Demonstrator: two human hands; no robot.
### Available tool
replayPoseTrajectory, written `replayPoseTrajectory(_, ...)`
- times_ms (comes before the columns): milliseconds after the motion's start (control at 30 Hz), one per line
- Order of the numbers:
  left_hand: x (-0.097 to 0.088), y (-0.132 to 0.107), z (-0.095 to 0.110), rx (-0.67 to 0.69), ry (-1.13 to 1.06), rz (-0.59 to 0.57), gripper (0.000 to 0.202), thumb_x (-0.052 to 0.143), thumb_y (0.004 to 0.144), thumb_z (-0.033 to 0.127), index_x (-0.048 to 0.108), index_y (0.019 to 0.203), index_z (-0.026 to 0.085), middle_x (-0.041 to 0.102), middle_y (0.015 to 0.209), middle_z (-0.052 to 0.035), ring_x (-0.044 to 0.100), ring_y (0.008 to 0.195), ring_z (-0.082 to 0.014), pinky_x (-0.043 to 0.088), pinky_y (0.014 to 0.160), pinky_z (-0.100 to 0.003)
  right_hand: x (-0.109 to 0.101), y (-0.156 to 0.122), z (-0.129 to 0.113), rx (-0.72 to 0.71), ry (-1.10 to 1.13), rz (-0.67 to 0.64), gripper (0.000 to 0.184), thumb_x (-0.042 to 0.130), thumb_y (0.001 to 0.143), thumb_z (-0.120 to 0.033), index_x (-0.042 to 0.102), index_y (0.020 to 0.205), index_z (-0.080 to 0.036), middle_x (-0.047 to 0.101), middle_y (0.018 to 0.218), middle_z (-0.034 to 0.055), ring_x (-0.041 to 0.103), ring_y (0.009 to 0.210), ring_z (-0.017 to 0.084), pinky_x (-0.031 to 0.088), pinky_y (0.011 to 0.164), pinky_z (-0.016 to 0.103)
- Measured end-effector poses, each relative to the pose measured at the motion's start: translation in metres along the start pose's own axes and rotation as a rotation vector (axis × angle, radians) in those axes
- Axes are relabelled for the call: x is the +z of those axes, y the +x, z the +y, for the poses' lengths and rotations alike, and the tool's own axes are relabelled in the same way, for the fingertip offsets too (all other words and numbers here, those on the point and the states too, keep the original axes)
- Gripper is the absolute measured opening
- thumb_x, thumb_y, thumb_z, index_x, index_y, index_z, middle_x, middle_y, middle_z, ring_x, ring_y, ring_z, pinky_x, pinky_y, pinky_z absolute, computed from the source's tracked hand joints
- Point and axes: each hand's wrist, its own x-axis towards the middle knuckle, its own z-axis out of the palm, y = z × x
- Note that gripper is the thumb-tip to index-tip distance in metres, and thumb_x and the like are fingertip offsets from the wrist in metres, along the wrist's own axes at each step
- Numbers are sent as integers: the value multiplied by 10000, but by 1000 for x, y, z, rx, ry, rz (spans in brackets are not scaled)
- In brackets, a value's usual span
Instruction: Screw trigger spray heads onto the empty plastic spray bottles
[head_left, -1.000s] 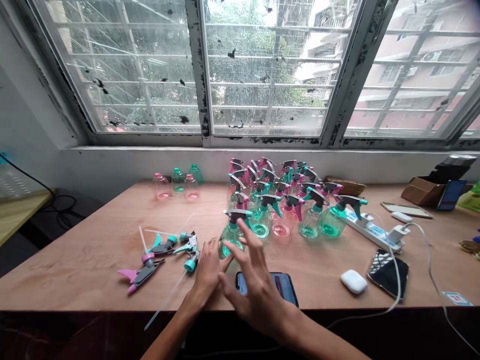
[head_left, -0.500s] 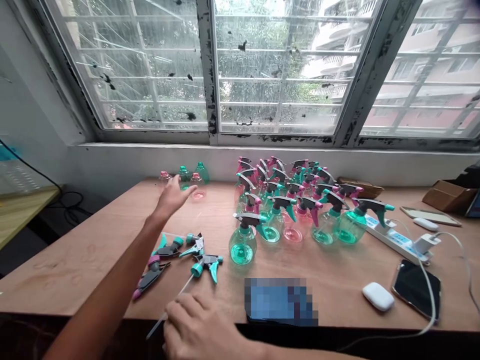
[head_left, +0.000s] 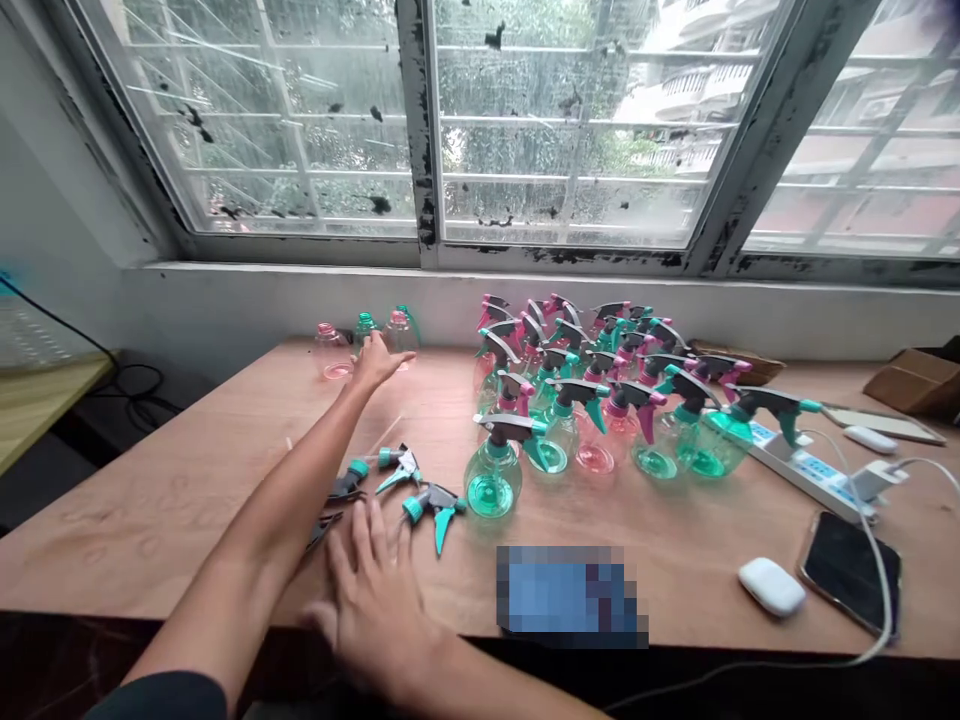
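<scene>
My left hand reaches to the back of the table, fingers and thumb around a clear pink bottle without a spray head. Its lower part is mostly behind the hand. Close by stand another pink bottle and a green bottle; a second green one is largely hidden behind the held bottle. My right hand is at the front edge, fingers stretched and apart, beside loose trigger spray heads. Among these are a teal-and-black head and a teal head with a white lever. My left forearm covers others partly.
Several assembled pink and green spray bottles stand grouped right of centre. A blurred-out device lies at the front edge. To the right are a white case, a phone, a power strip and cables.
My left hand has moved right onto the pink bottle, which sits slightly higher against its neighbours. My right hand has moved forward and its fingers have spread. The view has shifted slightly.
</scene>
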Motion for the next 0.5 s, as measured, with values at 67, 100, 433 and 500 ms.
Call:
replayPoseTrajectory(67, -19, -9, 10, 11, -90, 3, 581, 705, 897, 376, 466, 1351, 104, 579, 1319, -164, 602, 1164, -295, 500, 977, -482, 2, 9, 2, 27, -20, 33, 658, 451, 1009, -473, 314, 1518, -78, 191, 1634, 237, 125, 1509, 391, 295, 1122, 697)
replayPoseTrajectory(100, -31, -17, 15, 24, -137, 3, 670, 723, 875, 413, 422, 1368, 74, 583, 1309, -189, 608, 1158, -296, 509, 969, -460, 3, 13, 1, 36, -40, 49, 658, 461, 1009, -459, 302, 1523, -80, 185, 1635, 239, 136, 1507, 396, 305, 1118, 695)
replayPoseTrajectory(433, -146, -191, 57, 409, -718, 100, 662, 874, 694, 348, 485, 1203, 184, 583, 1353, -147, 580, 1269, -326, 438, 1095, -534, 9, 33, -29, -393, -357, 76, 426, 302, 1038, -152, 445, 1408, 3, 473, 1508, 232, 334, 1447, 345, 228, 1199, 587)
replayPoseTrajectory(500, -161, -216, 52, 463, -670, 164, 662, 883, 676, 338, 497, 1201, 221, 617, 1310, -100, 575, 1272, -326, 406, 1112, -573, 12, 31, -35, -434, -392, 68, 411, 333, 1039, -201, 500, 1350, 10, 543, 1435, 240, 399, 1404, 361, 203, 1202, 592)
